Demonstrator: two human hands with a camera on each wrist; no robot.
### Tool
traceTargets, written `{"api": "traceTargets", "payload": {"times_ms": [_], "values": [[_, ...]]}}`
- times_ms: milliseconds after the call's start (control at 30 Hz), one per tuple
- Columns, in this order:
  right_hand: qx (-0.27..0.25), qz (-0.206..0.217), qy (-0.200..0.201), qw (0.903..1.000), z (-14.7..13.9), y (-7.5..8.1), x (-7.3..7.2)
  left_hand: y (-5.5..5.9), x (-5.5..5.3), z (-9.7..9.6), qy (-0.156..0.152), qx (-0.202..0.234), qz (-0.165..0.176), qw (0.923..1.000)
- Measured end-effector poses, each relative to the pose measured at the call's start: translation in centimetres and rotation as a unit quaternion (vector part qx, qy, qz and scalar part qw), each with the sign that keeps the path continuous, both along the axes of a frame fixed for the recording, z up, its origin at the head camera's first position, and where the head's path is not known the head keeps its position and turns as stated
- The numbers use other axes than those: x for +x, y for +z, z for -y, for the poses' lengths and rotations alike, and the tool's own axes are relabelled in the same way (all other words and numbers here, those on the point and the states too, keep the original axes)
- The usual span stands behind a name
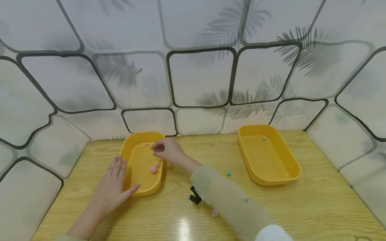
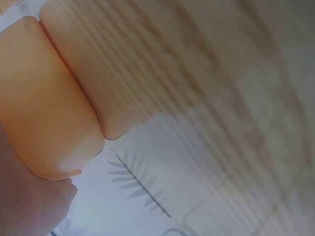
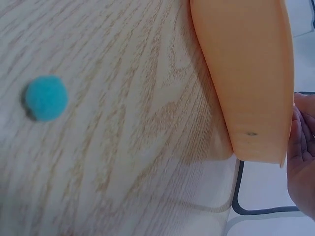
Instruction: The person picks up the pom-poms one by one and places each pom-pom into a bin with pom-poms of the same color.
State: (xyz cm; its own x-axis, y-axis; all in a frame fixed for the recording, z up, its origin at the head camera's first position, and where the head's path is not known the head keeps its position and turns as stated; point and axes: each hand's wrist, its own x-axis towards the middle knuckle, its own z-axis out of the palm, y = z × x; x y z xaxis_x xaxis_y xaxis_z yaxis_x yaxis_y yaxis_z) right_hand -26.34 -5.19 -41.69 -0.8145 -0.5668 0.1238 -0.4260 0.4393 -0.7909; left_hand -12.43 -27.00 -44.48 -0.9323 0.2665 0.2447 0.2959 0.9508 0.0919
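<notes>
My left hand (image 1: 110, 185) rests its straight fingers on the left rim of a yellow tray (image 1: 129, 147), its thumb over the front rim. In the left wrist view the hand (image 2: 34, 201) lies along the tray's edge (image 2: 49, 98). Over the tray's right rim reaches my right hand (image 1: 169, 150), fingers loosely bent, with nothing visible between fingertips and thumb. A pink pompom (image 1: 153, 169) and several smaller pink ones lie inside this tray. The right wrist view has the hand (image 3: 302, 152) at the rim beyond the tray's outer wall (image 3: 246, 88).
A second yellow tray (image 1: 274, 180) stands on the right, with a small teal pompom (image 1: 264, 138) inside. On the wooden table lie a teal pompom (image 1: 229, 173), another teal one (image 1: 189, 197) by the black wrist strap (image 1: 195, 195), and a pink pompom (image 1: 214, 213) beside the right sleeve.
</notes>
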Motion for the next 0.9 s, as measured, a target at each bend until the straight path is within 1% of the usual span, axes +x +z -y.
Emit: {"api": "traceTargets", "payload": {"times_ms": [100,300,367,633,900], "values": [[-0.013,0.008,-0.001,0.9999,-0.1,0.0,0.0,0.1,0.0,0.0,0.002,0.001,0.004,1.0],[-0.053,0.039,-0.005,0.9978,-0.5,0.1,0.1,0.3,-0.1,-0.2,0.007,-0.001,0.023,0.9997],[-0.06,0.045,-0.007,0.9971,-0.7,0.2,0.1,0.3,-0.1,-0.2,0.007,-0.001,0.022,0.9997],[-0.071,0.04,-0.005,0.9967,-1.7,0.3,0.2,0.4,0.0,-0.3,0.001,0.002,0.005,1.0],[-0.08,0.029,0.008,0.9963,-3.2,0.3,0.4,0.4,0.2,-0.3,0.005,0.002,0.008,1.0]]}}
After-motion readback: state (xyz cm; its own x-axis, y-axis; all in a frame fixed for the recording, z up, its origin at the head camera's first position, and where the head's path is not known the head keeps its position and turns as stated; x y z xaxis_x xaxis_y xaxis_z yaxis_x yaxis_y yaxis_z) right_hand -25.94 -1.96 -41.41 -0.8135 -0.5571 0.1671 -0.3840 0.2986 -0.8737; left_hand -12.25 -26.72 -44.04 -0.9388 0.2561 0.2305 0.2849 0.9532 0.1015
